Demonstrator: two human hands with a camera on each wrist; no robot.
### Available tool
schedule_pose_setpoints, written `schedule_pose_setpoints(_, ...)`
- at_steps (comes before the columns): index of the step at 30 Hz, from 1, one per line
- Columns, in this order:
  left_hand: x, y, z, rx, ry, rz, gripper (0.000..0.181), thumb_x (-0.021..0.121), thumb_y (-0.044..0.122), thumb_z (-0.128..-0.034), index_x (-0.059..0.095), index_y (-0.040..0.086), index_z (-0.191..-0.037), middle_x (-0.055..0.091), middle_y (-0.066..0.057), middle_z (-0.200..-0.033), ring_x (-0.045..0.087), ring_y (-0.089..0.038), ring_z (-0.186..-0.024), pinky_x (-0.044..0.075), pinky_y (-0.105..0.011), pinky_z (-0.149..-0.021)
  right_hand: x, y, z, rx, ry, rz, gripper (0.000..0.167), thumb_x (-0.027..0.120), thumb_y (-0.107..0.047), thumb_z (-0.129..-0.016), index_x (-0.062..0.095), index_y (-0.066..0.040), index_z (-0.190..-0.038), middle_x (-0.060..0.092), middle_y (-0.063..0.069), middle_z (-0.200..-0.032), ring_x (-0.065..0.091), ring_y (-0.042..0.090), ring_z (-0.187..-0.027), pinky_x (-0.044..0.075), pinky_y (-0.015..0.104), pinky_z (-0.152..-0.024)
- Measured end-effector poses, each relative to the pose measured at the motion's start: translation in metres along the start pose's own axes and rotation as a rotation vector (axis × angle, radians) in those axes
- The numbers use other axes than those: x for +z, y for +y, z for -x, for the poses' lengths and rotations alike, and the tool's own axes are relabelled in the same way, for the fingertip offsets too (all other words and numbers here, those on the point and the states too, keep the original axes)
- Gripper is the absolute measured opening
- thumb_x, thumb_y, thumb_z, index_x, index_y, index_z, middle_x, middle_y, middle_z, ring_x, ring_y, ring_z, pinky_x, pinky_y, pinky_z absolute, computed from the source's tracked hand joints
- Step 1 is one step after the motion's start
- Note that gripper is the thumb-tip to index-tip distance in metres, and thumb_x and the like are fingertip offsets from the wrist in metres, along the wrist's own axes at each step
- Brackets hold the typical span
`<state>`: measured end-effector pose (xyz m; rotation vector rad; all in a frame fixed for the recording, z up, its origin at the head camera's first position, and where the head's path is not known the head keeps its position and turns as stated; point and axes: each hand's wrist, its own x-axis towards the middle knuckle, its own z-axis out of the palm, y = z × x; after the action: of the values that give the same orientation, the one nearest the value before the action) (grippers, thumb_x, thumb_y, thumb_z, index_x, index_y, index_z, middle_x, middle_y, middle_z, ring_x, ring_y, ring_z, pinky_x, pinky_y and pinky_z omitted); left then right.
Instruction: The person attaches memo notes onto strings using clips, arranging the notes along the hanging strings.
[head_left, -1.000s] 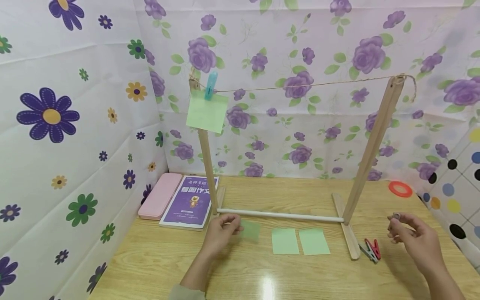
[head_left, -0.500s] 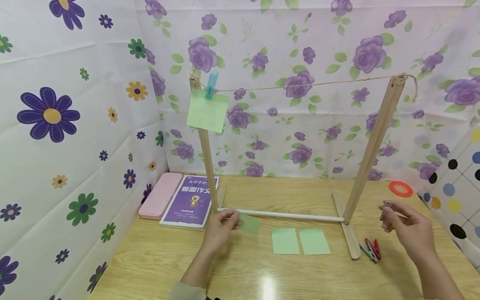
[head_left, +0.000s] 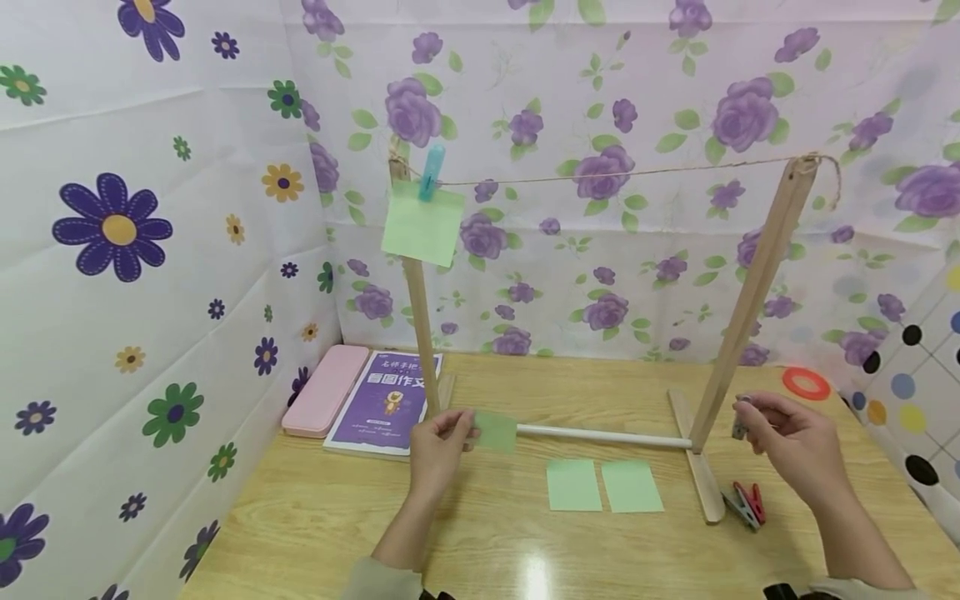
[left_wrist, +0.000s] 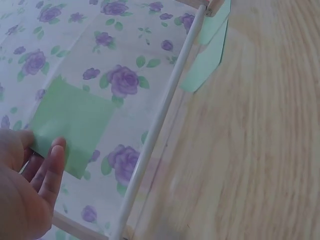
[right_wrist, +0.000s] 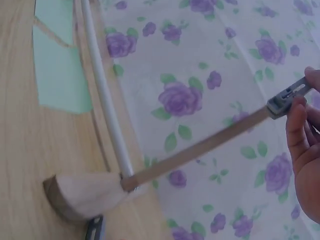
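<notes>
My left hand (head_left: 437, 450) pinches a green sticky note (head_left: 496, 432) by its left edge, raised in front of the white rod (head_left: 600, 434). In the left wrist view the same note (left_wrist: 72, 127) sits between thumb and fingers. My right hand (head_left: 797, 442) holds a grey clothespin (right_wrist: 288, 98) between thumb and fingers, just right of the right wooden post (head_left: 753, 300). Above, a blue clothespin (head_left: 431, 173) fixes another green note (head_left: 423, 225) to the twine (head_left: 570, 177) near the left post. Two more green notes (head_left: 574, 486) lie side by side on the table.
A grey clothespin (head_left: 742, 507) and a red clothespin (head_left: 754, 500) lie by the frame's right foot (head_left: 705, 487). A purple book (head_left: 384, 408) and a pink case (head_left: 327, 390) are at the back left. An orange ring (head_left: 806, 383) lies at the back right.
My left hand has lifted the note off the table, up in front of the rod. My right hand has moved left and slightly up with the grey clothespin. The view has shifted slightly.
</notes>
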<state>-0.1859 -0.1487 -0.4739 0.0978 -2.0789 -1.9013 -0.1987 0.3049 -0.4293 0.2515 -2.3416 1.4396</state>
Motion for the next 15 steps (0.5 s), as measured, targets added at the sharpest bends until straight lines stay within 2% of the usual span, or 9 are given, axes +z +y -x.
schedule_pose_setpoints(3, 0.005, 0.004, -0.001, -0.004, 0.024, 0.011, 0.022, 0.074, 0.023, -0.095, 0.076, 0.002, -0.102, 0.075, -0.012, -0.086, 0.073, -0.025, -0.075, 0.063, -0.03, -0.064, 0.005, -0.013, -0.005, -0.039, -0.012, -0.025, 0.02, 0.068, -0.008, -0.098, 0.07, 0.006, -0.112, 0.072, -0.002, -0.075, 0.065, 0.012, -0.061, 0.057, 0.022, -0.053)
schedule_pose_setpoints(5, 0.007, 0.008, -0.003, 0.002, 0.036, 0.008, 0.022, 0.075, 0.025, -0.0941, 0.077, 0.004, -0.102, 0.075, -0.011, -0.086, 0.073, -0.027, -0.075, 0.062, -0.029, -0.063, 0.008, -0.024, -0.009, -0.072, -0.023, -0.081, 0.019, 0.066, -0.004, -0.098, 0.069, 0.009, -0.111, 0.072, 0.0, -0.075, 0.067, 0.013, -0.062, 0.059, 0.023, -0.057)
schedule_pose_setpoints(10, 0.01, 0.016, -0.005, 0.016, 0.047, 0.027, 0.021, 0.075, 0.023, -0.0941, 0.077, 0.004, -0.103, 0.075, -0.011, -0.089, 0.073, -0.035, -0.079, 0.062, -0.028, -0.063, 0.013, -0.053, -0.021, -0.152, -0.032, -0.166, 0.015, 0.064, 0.0, -0.098, 0.069, 0.01, -0.108, 0.072, -0.001, -0.076, 0.068, 0.011, -0.063, 0.059, 0.021, -0.059)
schedule_pose_setpoints(15, 0.013, 0.02, -0.005, 0.022, 0.035, 0.033, 0.018, 0.072, 0.017, -0.0961, 0.076, 0.003, -0.105, 0.075, -0.011, -0.09, 0.074, -0.033, -0.081, 0.063, -0.04, -0.07, 0.02, -0.069, -0.03, -0.257, -0.031, -0.338, 0.011, 0.062, 0.008, -0.096, 0.068, 0.016, -0.102, 0.072, 0.001, -0.074, 0.068, 0.009, -0.061, 0.06, 0.021, -0.06)
